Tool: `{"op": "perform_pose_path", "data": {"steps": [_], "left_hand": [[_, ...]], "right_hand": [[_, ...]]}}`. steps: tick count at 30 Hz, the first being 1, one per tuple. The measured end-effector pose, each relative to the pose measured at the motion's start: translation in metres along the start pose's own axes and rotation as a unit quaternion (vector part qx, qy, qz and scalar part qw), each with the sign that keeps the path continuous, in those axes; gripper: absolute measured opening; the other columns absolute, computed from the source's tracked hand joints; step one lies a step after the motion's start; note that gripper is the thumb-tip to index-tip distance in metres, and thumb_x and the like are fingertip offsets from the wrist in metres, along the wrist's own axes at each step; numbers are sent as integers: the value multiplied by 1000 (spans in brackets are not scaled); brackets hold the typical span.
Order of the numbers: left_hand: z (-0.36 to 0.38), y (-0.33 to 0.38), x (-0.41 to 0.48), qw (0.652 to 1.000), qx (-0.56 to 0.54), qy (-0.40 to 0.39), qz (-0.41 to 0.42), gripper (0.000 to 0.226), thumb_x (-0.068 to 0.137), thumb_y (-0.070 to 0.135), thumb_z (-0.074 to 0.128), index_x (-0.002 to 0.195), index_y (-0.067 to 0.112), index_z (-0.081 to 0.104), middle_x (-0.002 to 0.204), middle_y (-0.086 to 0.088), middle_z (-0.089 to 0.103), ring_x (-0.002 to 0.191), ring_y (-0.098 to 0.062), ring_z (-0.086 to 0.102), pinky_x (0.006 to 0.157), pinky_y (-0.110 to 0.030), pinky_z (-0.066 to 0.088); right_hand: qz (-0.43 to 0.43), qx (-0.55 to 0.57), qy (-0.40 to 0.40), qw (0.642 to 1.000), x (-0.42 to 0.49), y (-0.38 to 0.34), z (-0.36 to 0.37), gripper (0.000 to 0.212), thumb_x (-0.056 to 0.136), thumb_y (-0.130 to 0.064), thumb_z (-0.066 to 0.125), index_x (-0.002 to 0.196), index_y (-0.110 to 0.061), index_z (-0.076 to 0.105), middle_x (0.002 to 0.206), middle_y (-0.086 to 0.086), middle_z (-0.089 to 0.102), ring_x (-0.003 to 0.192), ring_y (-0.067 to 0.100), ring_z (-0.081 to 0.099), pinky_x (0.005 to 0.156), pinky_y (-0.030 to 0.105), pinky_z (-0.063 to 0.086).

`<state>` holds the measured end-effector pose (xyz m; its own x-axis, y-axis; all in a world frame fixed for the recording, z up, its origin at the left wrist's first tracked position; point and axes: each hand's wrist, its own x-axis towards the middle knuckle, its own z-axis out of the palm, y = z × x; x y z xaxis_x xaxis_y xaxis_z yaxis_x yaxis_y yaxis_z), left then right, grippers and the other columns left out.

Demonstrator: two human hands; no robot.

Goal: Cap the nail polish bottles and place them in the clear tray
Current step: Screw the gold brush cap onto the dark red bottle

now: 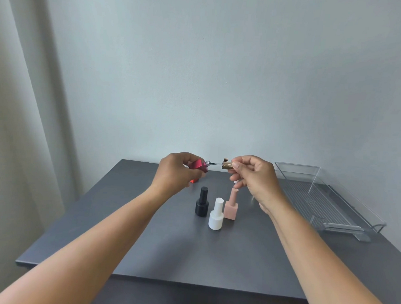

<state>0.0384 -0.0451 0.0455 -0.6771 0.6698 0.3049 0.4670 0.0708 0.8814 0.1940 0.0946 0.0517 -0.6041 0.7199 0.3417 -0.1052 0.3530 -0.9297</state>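
A ribbed clear plastic tray (319, 203) is carried by a dark grey tabletop (145, 241). Left of the tray and raised, a tilted red angular bottle (197, 164) is gripped in the curled left hand (173, 173), its open neck turned towards the tray. A gold cylindrical cap (227, 165) is pinched by the right hand (256, 177), its brush tip at the neck. Lower, also left of the tray, 3 capped bottles are stood: matte black bottle (202, 202), white bottle (216, 214), pink square bottle (231, 205). The red bottle is judged light, rigid, slick and breakable, and is best gripped by its flat sides.

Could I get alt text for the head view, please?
Left hand holds a red bottle sideways; right hand pinches a gold cap, its brush at the neck. A black bottle, white bottle and pink bottle stand below, clear tray right.
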Motion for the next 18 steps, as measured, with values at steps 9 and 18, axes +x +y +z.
{"op": "perform_pose_path", "data": {"steps": [9,18], "left_hand": [[1,4,-3,999,32,0,11,26,72,17,82,80,40,75,87,11,71,52,-5,62,60,-28,59],[8,7,-8,998,51,-16,38,37,71,14,83,73,49,70,72,21,70,56,-9,64,54,-27,60]], "right_hand": [[-24,-30,4,999,-3,-6,1,12,91,-9,66,85,-19,71,75,4,72,57,9,64,51,29,56],[-53,-59,-3,997,-6,-9,5,22,87,-7,71,93,-28,70,83,-1,72,61,4,64,53,25,54]]}}
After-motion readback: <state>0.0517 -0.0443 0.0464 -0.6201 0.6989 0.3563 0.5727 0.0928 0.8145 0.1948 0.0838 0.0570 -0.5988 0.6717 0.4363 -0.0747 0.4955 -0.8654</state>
